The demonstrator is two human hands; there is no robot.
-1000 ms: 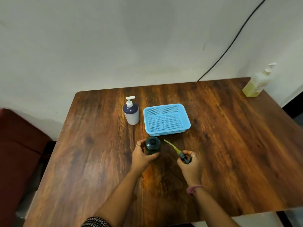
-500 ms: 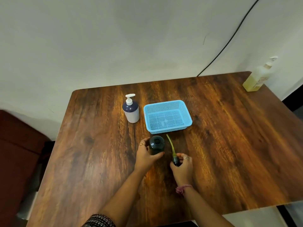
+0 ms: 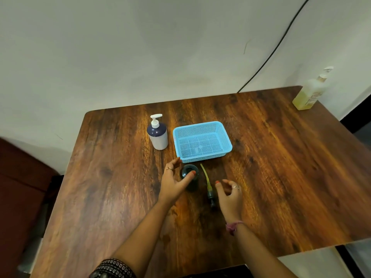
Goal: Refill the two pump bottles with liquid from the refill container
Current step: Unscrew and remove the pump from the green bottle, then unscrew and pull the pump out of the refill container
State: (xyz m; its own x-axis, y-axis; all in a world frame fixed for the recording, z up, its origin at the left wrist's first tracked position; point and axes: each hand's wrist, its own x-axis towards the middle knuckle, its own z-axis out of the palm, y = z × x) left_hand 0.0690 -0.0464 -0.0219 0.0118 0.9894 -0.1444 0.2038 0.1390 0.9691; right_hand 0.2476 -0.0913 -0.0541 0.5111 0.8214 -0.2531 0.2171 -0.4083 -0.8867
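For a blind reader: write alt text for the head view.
Two open hands hover over a wooden table: left hand beside an uncapped dark bottle, right hand beside its removed pump. Behind stand a white-pump bottle and blue basket.

Light blue mesh basket, dark green bottle, brown woodgrain table

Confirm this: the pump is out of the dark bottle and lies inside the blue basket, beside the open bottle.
Not quite. The head view shows the pump lying on the wooden table, in front of the blue basket, not inside it. It is out of the dark bottle and beside it, as you said.
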